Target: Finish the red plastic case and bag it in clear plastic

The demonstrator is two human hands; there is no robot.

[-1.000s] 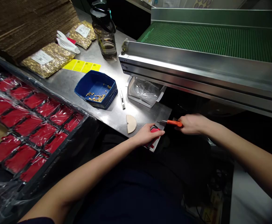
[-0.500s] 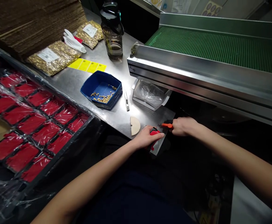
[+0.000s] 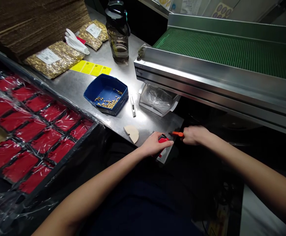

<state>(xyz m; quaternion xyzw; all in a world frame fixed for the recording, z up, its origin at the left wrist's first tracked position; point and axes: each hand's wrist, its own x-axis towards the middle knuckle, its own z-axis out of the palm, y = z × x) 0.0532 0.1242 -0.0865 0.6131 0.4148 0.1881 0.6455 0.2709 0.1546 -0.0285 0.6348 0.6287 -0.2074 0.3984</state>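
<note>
Red and black shows under your left hand (image 3: 155,145), which grips the red-and-black piece (image 3: 163,140) at the near corner of the metal bench (image 3: 149,122), thumb laid across it. Your right hand (image 3: 194,135) is wrapped around an orange-handled tool (image 3: 177,134), its tip pointing at that piece; the corner is too small and dim to tell whether they touch. Work on this piece looks under way rather than finished, since both your hands are engaged on it. Small gold bits (image 3: 110,104) remain in the blue tray (image 3: 103,86), only a shallow scatter. To your left, red pieces (image 3: 31,129) already lie in rows under clear plastic.
</note>
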